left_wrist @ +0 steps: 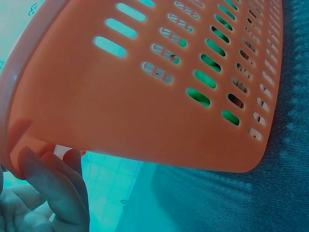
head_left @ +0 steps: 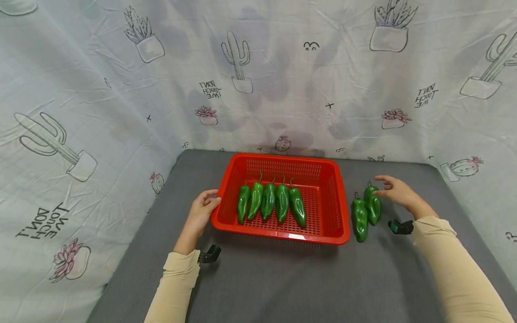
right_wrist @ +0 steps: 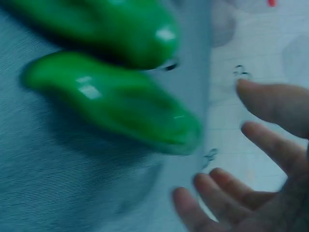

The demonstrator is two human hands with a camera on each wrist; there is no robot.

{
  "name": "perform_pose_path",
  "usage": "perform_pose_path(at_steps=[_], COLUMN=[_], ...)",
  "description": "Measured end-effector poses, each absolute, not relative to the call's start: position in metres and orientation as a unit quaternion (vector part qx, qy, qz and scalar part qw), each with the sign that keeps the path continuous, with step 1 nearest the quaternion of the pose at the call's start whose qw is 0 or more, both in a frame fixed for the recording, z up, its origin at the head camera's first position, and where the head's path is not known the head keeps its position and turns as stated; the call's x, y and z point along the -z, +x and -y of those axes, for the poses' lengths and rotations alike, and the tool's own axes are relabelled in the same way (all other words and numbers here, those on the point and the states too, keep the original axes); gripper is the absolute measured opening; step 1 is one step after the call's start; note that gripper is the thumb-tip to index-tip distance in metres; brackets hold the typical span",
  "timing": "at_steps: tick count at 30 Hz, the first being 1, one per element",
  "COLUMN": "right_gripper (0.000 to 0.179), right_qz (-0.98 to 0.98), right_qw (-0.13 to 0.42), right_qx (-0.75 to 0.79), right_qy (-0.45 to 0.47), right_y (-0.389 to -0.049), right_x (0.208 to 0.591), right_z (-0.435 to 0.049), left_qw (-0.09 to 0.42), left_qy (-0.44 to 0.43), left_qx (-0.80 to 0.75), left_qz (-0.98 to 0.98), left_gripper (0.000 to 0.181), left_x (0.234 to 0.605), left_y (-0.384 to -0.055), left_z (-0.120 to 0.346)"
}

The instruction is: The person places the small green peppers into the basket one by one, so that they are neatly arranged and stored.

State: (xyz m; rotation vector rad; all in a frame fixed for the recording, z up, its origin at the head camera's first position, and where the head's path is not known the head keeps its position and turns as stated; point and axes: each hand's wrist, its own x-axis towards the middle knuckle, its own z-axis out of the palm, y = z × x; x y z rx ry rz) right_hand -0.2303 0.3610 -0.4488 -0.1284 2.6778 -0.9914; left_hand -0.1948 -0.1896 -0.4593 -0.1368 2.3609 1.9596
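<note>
A red plastic basket (head_left: 278, 233) stands on the table with several green peppers (head_left: 269, 200) side by side in its left and middle part, stems toward the back. My left hand (head_left: 202, 208) grips the basket's left rim, its fingers bent at the rim's edge in the left wrist view. To the right of the basket lie two more green peppers, a nearer one (head_left: 360, 220) and a farther one (head_left: 372, 205). Over the farther pepper's stem end hovers my right hand (head_left: 393, 190), fingers spread and holding nothing; the right wrist view shows them apart from that pepper (right_wrist: 116, 101).
The grey tabletop (head_left: 258, 282) runs around the basket. A white cloth (head_left: 274, 103) printed with cacti hangs behind and along both sides. Each wrist bears a black camera, the left one (head_left: 210, 254) and the right one (head_left: 400, 226) hanging close over the table.
</note>
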Motion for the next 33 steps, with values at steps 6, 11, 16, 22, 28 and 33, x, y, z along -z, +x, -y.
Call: perform_pose_path(at_steps=[6, 11, 16, 22, 28, 33], right_gripper=[0.072, 0.070, 0.073, 0.074, 0.071, 0.072], right_qz=[-0.915, -0.910, -0.909, -0.916, -0.919, -0.917], right_qw=[0.194, 0.204, 0.215, 0.201, 0.184, 0.173], right_qx=[0.346, 0.355, 0.352, 0.341, 0.344, 0.355], right_qy=[-0.069, -0.063, -0.060, -0.061, -0.057, -0.057], right_y=[-0.228, -0.228, -0.228, -0.228, -0.226, -0.222], right_x=[0.468, 0.472, 0.472, 0.474, 0.479, 0.481], right_z=[-0.360, -0.358, -0.356, -0.353, -0.353, -0.358], left_qw=[0.033, 0.033, 0.031, 0.032, 0.019, 0.009], left_qy=[-0.047, -0.046, -0.045, -0.047, -0.022, 0.000], left_qx=[-0.637, -0.640, -0.640, -0.643, -0.645, -0.651], left_qz=[-0.769, -0.767, -0.766, -0.763, -0.764, -0.759], left_gripper=[0.037, 0.038, 0.037, 0.039, 0.040, 0.041], left_x=[0.461, 0.462, 0.463, 0.464, 0.464, 0.464], left_y=[-0.196, -0.195, -0.195, -0.196, -0.194, -0.193], left_z=[0.191, 0.191, 0.192, 0.192, 0.192, 0.191])
